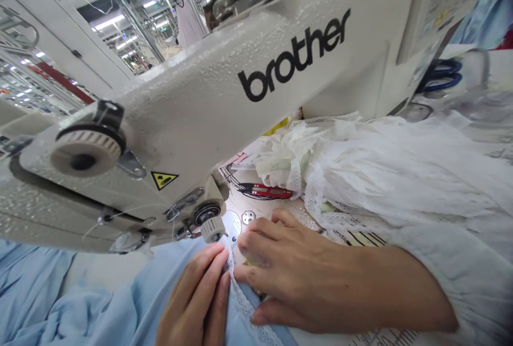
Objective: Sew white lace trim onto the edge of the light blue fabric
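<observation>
A light blue cloth (144,287) with a white lace trim (240,300) lies under the needle end of a white Brother sewing machine (192,127). My left hand (200,292) rests flat on the blue cloth, its fingers stretched out close together and their tips at the lace edge, just in front of the machine's round knob (212,228). On the other side of the lace is my right hand (280,271), fingers bent and apart, with fingertips touching or close to the trim. The needle and presser foot are hidden behind the machine head.
Red-handled thread snips (266,191) lie behind my right hand. White lace-edged fabric (393,159) is heaped under the machine arm and to the right. More blue cloth (24,276) spreads at left. Blue coiled tubing (443,74) sits at far right.
</observation>
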### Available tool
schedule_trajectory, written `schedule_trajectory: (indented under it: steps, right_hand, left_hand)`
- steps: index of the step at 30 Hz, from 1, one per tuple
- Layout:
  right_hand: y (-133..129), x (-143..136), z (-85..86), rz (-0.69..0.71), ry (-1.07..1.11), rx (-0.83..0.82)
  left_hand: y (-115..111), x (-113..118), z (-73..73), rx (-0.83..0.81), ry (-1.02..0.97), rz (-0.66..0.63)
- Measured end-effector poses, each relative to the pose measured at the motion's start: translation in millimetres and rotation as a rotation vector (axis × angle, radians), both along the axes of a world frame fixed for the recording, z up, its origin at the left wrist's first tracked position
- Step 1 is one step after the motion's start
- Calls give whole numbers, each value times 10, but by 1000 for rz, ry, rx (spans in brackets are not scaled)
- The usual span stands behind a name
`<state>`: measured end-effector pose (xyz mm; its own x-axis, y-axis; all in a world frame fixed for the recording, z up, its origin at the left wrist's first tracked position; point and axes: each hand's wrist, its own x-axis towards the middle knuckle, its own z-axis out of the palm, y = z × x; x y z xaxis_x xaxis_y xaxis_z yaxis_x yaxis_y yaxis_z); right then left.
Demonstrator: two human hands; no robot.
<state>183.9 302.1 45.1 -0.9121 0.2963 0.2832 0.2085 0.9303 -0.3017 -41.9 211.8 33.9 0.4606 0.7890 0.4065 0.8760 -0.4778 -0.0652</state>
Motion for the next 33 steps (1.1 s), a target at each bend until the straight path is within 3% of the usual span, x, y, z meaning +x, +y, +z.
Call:
schedule_trajectory:
  steps: [9, 15, 33]
  right_hand:
    - [-1, -4, -42, 47, 61, 6]
    - [-6, 2, -51, 46, 52, 40]
    - [-26, 3, -40, 46, 59, 53]
  left_hand:
    - [-1, -50, 42, 13, 4, 59]
    - [25, -54, 39, -5, 15, -8]
    - [7, -42, 20, -34, -25, -6]
